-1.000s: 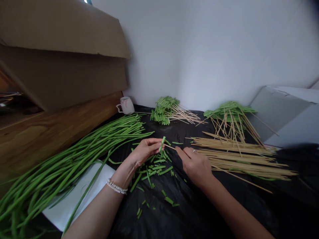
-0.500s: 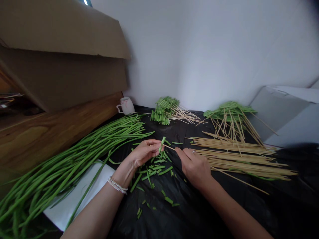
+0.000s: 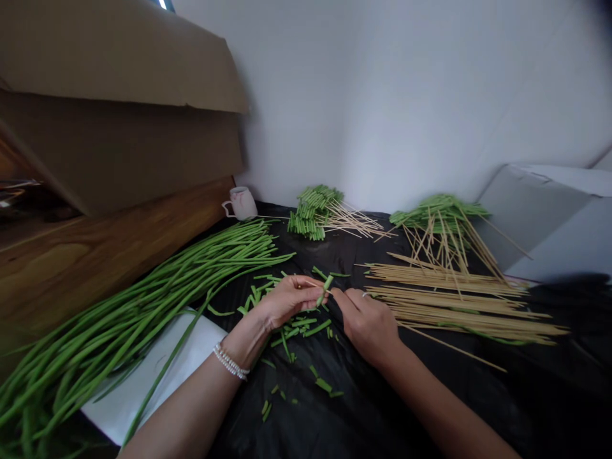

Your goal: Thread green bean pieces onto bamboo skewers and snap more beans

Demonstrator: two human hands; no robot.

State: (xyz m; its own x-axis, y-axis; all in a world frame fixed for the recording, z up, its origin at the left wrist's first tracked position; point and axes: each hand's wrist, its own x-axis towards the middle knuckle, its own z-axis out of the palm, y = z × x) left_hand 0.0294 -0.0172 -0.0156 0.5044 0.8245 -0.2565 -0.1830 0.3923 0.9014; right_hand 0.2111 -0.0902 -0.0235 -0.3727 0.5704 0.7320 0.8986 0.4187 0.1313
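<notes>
Looks like skewering: left hand (image 3: 289,303) pinches a green bean piece (image 3: 327,287), right hand (image 3: 370,325) grips its bamboo skewer (image 3: 311,284); probably needs steady sliding next.

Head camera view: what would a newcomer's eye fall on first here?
Probably the sprawling heap of long green stalks across the left side. Next, at the centre, the left hand pinches a short pale-green stalk piece on a thin tan wooden stick, held by the right hand. At right, many loose tan wooden sticks lie side by side.
</notes>
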